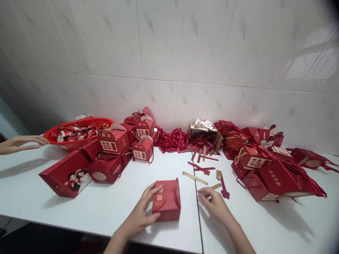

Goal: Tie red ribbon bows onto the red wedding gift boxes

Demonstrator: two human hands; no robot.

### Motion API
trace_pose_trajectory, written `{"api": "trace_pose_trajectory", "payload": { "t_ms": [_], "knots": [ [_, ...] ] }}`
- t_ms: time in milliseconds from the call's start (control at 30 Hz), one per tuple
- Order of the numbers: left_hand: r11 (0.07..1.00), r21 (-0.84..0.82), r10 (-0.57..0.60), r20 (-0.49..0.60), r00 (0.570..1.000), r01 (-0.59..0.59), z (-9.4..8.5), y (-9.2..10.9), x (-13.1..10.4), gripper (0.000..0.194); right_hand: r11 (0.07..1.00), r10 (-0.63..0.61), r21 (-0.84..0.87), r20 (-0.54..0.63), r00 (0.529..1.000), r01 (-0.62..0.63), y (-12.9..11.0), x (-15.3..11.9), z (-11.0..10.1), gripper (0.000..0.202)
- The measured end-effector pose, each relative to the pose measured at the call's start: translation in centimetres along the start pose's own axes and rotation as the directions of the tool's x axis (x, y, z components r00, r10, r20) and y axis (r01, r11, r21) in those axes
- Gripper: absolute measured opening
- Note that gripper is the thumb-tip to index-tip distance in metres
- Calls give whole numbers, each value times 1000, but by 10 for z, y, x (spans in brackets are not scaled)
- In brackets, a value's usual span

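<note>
A small red gift box point(168, 203) with gold lettering sits on the white table in front of me, its top flaps folded over. My left hand point(144, 208) grips its left side, thumb at the lower front and fingers along the top edge. To the right of the box, my right hand point(213, 201) hovers low over the table seam with fingers curled together. Whatever they hold, if anything, is hidden. Just beyond those fingers lie a gold strip point(195, 177), a dark red strip point(224, 187) with a flower-shaped end, and several similar strips.
Filled-looking red boxes point(112, 139) are stacked at left; ribboned boxes point(256, 160) pile at right. A red basin point(79, 144) of wrapped sweets stands far left, another person's hand point(25, 143) at its rim. Red ribbons point(173, 139) and an open carton point(205, 135) line the wall.
</note>
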State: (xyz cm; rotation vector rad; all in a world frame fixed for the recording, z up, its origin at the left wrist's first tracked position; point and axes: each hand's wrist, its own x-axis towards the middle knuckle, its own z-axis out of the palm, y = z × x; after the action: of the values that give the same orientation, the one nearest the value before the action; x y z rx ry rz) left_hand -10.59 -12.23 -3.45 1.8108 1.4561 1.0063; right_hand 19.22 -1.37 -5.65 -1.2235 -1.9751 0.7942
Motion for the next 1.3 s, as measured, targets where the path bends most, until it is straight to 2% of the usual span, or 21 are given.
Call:
{"api": "trace_pose_trajectory", "payload": {
  "t_ms": [100, 200, 300, 400, 567, 700, 833, 900, 967, 1033, 1133, 1233, 1267, 1300],
  "knots": [
    [997, -78, 13, 48, 999, -9, 15, -4, -8, 73, 987, 42, -152, -61, 997, -51, -2, 57, -18, 21],
    [984, -172, 43, -4, 999, -43, 28, -13, -12, 86, 968, 62, -236, -79, 995, -79, -1, 109, -18, 20],
    [971, -228, 73, -21, 997, -76, 36, -20, -15, 96, 953, 52, -296, -25, 998, -58, -3, 147, 2, 22],
    [968, -232, 93, -37, 995, -100, 36, -23, -16, 96, 945, 22, -327, 47, 999, -5, -12, 174, 33, 30],
    [947, -292, 119, -66, 991, -133, 37, -24, -16, 90, 945, 6, -326, 59, 998, 14, -32, 201, 76, 31],
    [917, -364, 140, -95, 986, -165, 39, -22, -16, 85, 965, -5, -261, 40, 999, 15, -35, 207, 89, 30],
    [910, -390, 122, -77, 990, -142, 39, -20, -16, 87, 988, -81, -134, -29, 996, 76, -35, 209, 86, 31],
    [917, -382, 101, -57, 993, -115, 37, -20, -16, 89, 990, -132, -65, -103, 986, 125, -38, 210, 75, 30],
    [928, -358, 96, -43, 994, -105, 36, -21, -16, 90, 981, -189, -4, -207, 960, 192, -44, 211, 56, 26],
    [942, -320, 95, -39, 995, -103, 35, -22, -16, 90, 961, -246, 36, -340, 908, 274, -53, 207, 27, 23],
    [957, -272, 88, -43, 995, -96, 35, -23, -15, 89, 919, -305, 43, -556, 773, 393, -74, 190, -27, 18],
    [966, -240, 90, -53, 995, -101, 34, -20, -15, 88, 888, -314, -4, -737, 599, 459, -97, 156, -83, 20],
    [968, -228, 90, -57, 994, -101, 34, -19, -15, 87, 879, -314, -38, -797, 516, 476, -104, 142, -100, 21],
    [971, -218, 90, -59, 994, -101, 34, -18, -15, 86, 862, -328, -106, -863, 385, 496, -110, 128, -116, 21]
  ]
}}
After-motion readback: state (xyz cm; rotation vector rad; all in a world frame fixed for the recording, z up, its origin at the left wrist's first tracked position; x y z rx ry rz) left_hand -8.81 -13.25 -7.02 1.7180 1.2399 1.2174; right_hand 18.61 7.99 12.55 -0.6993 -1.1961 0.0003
